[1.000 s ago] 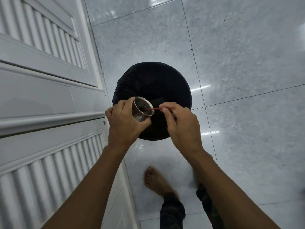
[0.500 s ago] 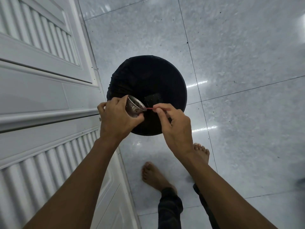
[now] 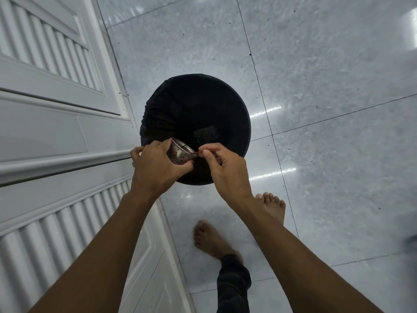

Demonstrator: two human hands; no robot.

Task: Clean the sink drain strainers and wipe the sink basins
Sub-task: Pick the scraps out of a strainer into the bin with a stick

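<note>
My left hand (image 3: 158, 168) grips a small steel drain strainer (image 3: 180, 153), a perforated cup tipped with its mouth turned right and away from me. My right hand (image 3: 222, 167) pinches a thin red stick (image 3: 198, 152) whose tip reaches the strainer's rim. Both hands hover over the near edge of a round bin lined with a black bag (image 3: 196, 123). A small patch of dark debris (image 3: 206, 133) lies inside the bag. The strainer's inside is hidden from me.
White louvred cabinet doors (image 3: 56, 132) run along the left, with a horizontal ledge at hand height. The floor is glossy grey tile (image 3: 327, 86) with small dark specks. My bare feet (image 3: 272, 205) stand just behind the bin.
The strainer has tilted further over, so its mouth no longer faces me. Both hands have stayed over the bin's near edge, and my right foot has come into view.
</note>
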